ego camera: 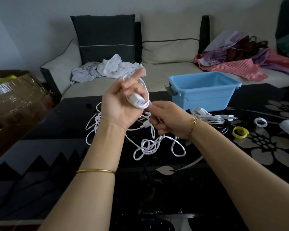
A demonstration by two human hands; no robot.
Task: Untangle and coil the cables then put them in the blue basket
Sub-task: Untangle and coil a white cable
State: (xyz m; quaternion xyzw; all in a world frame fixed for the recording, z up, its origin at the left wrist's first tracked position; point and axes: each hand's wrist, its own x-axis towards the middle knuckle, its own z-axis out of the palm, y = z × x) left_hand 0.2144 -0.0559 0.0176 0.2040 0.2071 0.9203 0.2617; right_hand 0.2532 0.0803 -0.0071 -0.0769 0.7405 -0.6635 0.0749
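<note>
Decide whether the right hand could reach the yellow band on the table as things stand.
Probably yes. The yellow band lies uncovered on the table, just right of the right hand, nothing between. But that hand grips the white cable, so it must let go first.

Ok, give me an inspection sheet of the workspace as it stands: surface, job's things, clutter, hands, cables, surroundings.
Surface: glossy black table with a flower pattern.
Job's things: blue basket at the table's far edge; no cable seen inside.
Clutter: yellow ring and white ring on the table, right of the basket's front.
Hands: left hand grips a white plug block with cable looped round it; right hand pinches the tangled white cable just below.
Cables: the tangled white cable lies mostly loose on the table; a bundled white cable lies in front of the basket, not in it.
Surroundings: sofa with clothes heaped on it; cardboard box at left.
</note>
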